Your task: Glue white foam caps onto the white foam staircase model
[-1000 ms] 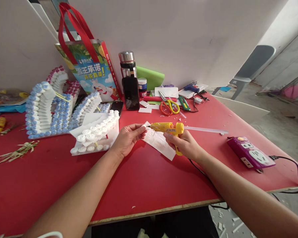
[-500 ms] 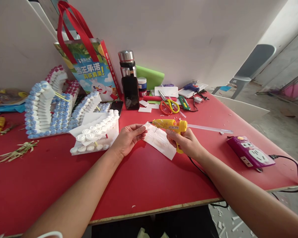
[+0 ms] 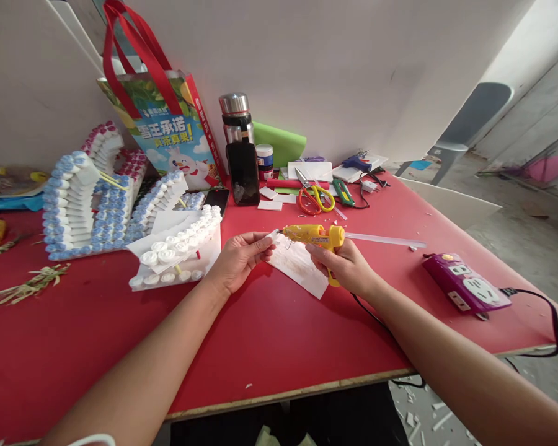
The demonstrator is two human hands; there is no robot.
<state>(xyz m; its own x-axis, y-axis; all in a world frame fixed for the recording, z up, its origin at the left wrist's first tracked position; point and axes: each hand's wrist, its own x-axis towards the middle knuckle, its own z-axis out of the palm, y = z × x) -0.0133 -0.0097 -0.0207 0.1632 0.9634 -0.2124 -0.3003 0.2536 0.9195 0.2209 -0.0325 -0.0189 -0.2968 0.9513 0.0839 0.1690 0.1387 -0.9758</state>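
My left hand pinches a small white piece, perhaps paper, between thumb and fingertips. My right hand is wrapped round the handle of a yellow hot glue gun, whose nozzle points left at the white piece. I cannot tell whether the nozzle touches it. Out of the gun's back runs a long clear glue stick. Under the gun, a stained white sheet lies on the red table. Left of my left hand stands a white board piece covered with rolled white rosettes.
Blue-and-white rosette structures and a gift bag stand at the back left. A phone leans on a steel flask. Scissors and a green cutter lie behind the gun. A purple power strip sits on the right.
The glue gun and my right hand have shifted slightly left, bringing the nozzle nearer the white piece. My left hand keeps its pinch. The whole view has drifted a little.
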